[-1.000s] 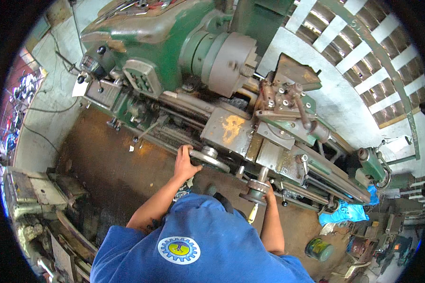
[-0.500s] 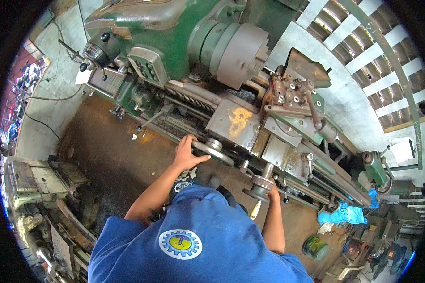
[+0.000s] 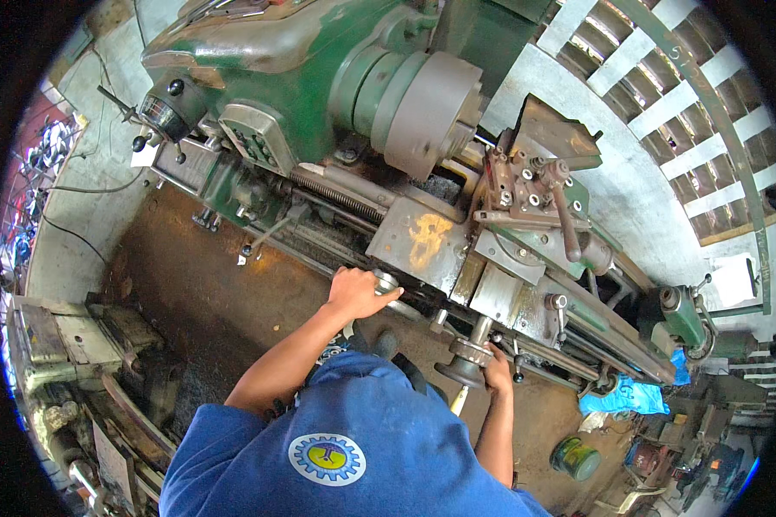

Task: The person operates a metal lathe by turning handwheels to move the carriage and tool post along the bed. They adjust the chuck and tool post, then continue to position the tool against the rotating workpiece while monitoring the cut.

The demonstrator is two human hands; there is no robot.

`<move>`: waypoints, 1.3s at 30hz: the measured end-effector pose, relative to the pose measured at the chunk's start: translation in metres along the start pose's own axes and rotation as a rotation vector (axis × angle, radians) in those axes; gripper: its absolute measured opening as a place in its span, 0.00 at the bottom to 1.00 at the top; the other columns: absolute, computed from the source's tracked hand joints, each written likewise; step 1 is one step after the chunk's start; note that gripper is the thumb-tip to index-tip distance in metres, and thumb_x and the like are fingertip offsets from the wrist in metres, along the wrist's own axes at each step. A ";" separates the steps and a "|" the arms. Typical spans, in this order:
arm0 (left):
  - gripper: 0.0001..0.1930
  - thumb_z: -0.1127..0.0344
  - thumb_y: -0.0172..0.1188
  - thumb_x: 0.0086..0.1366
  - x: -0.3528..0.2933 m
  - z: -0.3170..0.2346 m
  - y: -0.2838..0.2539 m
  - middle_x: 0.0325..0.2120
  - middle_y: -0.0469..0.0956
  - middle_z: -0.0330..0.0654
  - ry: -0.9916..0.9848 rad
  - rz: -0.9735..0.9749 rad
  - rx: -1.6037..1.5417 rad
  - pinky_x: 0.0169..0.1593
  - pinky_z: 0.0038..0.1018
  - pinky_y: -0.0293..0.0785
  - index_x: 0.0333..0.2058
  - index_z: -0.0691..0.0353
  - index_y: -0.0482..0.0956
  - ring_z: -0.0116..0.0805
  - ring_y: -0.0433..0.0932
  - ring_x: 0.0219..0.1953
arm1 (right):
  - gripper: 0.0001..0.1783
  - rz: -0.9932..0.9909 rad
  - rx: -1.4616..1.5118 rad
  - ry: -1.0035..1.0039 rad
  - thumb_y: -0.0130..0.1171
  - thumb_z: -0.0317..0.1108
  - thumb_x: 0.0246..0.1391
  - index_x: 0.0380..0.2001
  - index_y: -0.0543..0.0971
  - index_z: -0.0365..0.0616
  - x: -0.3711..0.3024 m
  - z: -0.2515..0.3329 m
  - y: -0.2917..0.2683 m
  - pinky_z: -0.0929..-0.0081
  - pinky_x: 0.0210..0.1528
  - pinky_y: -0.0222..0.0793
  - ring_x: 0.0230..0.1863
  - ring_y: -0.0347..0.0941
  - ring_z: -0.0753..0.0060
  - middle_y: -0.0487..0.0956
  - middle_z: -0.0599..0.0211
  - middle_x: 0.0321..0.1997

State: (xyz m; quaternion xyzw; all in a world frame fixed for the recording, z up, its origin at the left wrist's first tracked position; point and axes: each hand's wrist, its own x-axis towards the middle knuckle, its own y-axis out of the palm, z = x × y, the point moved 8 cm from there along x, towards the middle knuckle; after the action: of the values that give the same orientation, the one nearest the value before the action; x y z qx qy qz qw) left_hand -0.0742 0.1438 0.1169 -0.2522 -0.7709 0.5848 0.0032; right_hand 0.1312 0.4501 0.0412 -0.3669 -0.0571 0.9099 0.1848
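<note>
A large green metal lathe (image 3: 319, 112) stretches across the view in front of me. My left hand (image 3: 361, 294) is closed over the rim of the carriage handwheel (image 3: 412, 310), close to its hub, thumb pointing right. To the right, my right hand (image 3: 497, 371) grips the far side of the smaller cross-slide handwheel (image 3: 461, 373), its fingers partly hidden. That wheel's pale handle (image 3: 459, 400) hangs below, apart from the hand. Beyond my hands lie the carriage (image 3: 418, 237), the tool post (image 3: 526, 185) with its long lever, and the grey chuck (image 3: 431, 116), whose front looks smeared.
The tailstock (image 3: 681, 314) stands at the bed's right end. Blue plastic (image 3: 625, 396) and a green bucket (image 3: 575, 458) are on the floor at right. Another machine (image 3: 60, 340) stands at left. A control lever (image 3: 263, 237) sticks out left of the carriage.
My left hand has shifted right along the handwheel, nearer the hub, and its thumb is less spread. My right hand shows more beside its wheel. The view has shifted slightly.
</note>
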 end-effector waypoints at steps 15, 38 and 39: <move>0.28 0.37 0.61 0.47 0.008 0.010 -0.004 0.24 0.81 0.53 -0.141 -0.089 -0.095 0.45 0.41 0.75 0.23 0.63 0.84 0.51 0.81 0.33 | 0.51 0.136 0.031 0.083 0.63 0.59 0.50 0.67 0.57 0.38 -0.029 0.008 0.010 0.55 0.60 0.62 0.62 0.64 0.54 0.65 0.48 0.64; 0.23 0.48 0.62 0.46 0.014 0.047 0.013 0.14 0.72 0.56 -0.066 -0.281 -0.318 0.29 0.43 0.74 0.12 0.65 0.75 0.55 0.76 0.21 | 0.37 0.126 0.130 -0.068 0.65 0.56 0.45 0.46 0.77 0.30 -0.019 0.010 0.013 0.66 0.47 0.68 0.44 0.73 0.63 0.79 0.55 0.42; 0.22 0.49 0.62 0.46 0.015 0.048 0.013 0.14 0.72 0.56 -0.055 -0.300 -0.337 0.28 0.43 0.73 0.12 0.65 0.75 0.55 0.76 0.21 | 0.37 0.107 0.130 -0.074 0.65 0.56 0.45 0.45 0.77 0.30 -0.018 0.009 0.012 0.66 0.47 0.68 0.44 0.73 0.63 0.79 0.55 0.42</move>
State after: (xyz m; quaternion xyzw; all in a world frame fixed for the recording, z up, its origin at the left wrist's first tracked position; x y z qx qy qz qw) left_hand -0.0963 0.1086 0.0853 -0.1155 -0.8863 0.4476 0.0270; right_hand 0.1333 0.4322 0.0570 -0.3225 0.0150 0.9333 0.1572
